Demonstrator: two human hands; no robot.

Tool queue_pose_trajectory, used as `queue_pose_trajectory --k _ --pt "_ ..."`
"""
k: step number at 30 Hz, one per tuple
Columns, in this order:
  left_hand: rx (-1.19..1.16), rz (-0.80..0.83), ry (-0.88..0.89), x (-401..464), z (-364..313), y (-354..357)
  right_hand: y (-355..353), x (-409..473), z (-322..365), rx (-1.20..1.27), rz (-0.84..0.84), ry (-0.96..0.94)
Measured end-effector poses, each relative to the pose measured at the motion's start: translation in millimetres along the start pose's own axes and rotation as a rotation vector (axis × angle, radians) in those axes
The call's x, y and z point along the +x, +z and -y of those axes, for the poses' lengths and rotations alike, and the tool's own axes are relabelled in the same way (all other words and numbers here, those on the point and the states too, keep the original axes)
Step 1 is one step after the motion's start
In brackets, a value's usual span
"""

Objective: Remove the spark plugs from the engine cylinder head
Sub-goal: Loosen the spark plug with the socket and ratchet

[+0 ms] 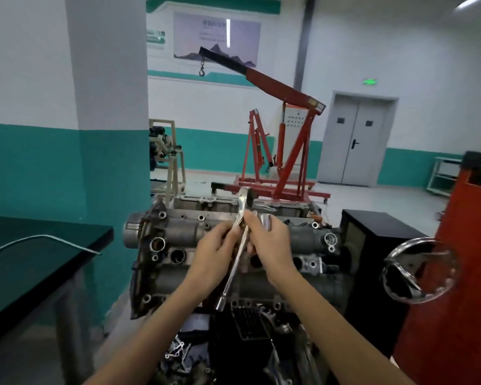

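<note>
The grey engine cylinder head (178,234) sits in front of me with dark round plug wells along its middle. Above it I hold a chrome ratchet wrench (238,254), head up and handle slanting down toward me. My left hand (215,251) grips the wrench shaft near the head. My right hand (270,245) holds a shiny cylindrical socket (265,221) against its palm, with thumb and fingers also on the wrench shaft. No spark plug is visible.
A dark green table (39,254) with a bent metal rod (39,240) stands at left. A chrome handwheel (419,269) and a red stand (461,273) are at right, a black box (378,245) behind them. A red engine hoist (283,151) stands farther back.
</note>
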State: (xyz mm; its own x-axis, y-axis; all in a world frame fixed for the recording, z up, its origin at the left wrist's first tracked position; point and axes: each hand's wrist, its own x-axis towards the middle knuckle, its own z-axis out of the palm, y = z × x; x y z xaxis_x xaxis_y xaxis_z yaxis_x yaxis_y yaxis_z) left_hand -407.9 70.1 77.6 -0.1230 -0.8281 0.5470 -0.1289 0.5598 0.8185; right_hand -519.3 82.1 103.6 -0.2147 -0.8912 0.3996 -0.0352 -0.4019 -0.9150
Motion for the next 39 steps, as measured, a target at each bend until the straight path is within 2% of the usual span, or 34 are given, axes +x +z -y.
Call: queue_pose_trajectory --k 3,6,10,14,16,17,20,21,24,27,29,35,39 --pt "-0.065 -0.022 -0.064 5.0 2.8 9.6 -33.7 1.2 -5.5 -0.032 -0.173 -0.058" --pt "-0.223 -0.051 -0.214 13.1 8.3 8.6 -57.5 6.6 -4.3 0.099 -0.33 -0.079" --pt "-0.354 0.0 -0.325 20.3 14.1 5.8 -65.1 17.5 -5.3 0.318 -0.375 0.0" --pt "-0.439 0.115 -0.378 27.6 15.5 3.1 -52.2 22.5 -14.3 0.365 -0.236 0.072" --pt "-0.417 0.154 -0.347 29.1 17.1 0.0 -52.9 23.1 -19.3 0.269 -0.125 0.095" --pt "-0.387 0.156 -0.331 29.8 17.7 -2.3 -57.5 24.4 -21.3 0.117 -0.063 0.054" --pt "-0.331 0.139 -0.324 33.5 19.4 -11.7 -74.8 31.1 -20.8 -0.595 0.191 -0.155" --pt "-0.324 0.143 -0.322 35.0 19.0 -14.7 -77.1 33.3 -18.0 -0.727 0.275 -0.199" --pt "-0.298 0.171 -0.318 36.4 16.0 -16.0 -65.5 36.2 -7.3 -0.897 0.5 -0.324" --pt "-0.296 0.168 -0.328 33.0 12.0 -7.2 -40.0 34.2 -6.0 -0.928 0.657 -0.376" --pt "-0.28 0.145 -0.318 31.1 10.2 -2.4 -29.7 31.9 -9.7 -0.878 0.655 -0.406" --pt "-0.193 0.016 -0.191 33.4 7.4 -9.9 -28.3 31.4 -17.5 -0.775 0.488 -0.489" --pt "-0.168 -0.044 -0.167 33.8 12.3 -18.4 -34.6 39.5 -15.8 -0.72 0.421 -0.43"
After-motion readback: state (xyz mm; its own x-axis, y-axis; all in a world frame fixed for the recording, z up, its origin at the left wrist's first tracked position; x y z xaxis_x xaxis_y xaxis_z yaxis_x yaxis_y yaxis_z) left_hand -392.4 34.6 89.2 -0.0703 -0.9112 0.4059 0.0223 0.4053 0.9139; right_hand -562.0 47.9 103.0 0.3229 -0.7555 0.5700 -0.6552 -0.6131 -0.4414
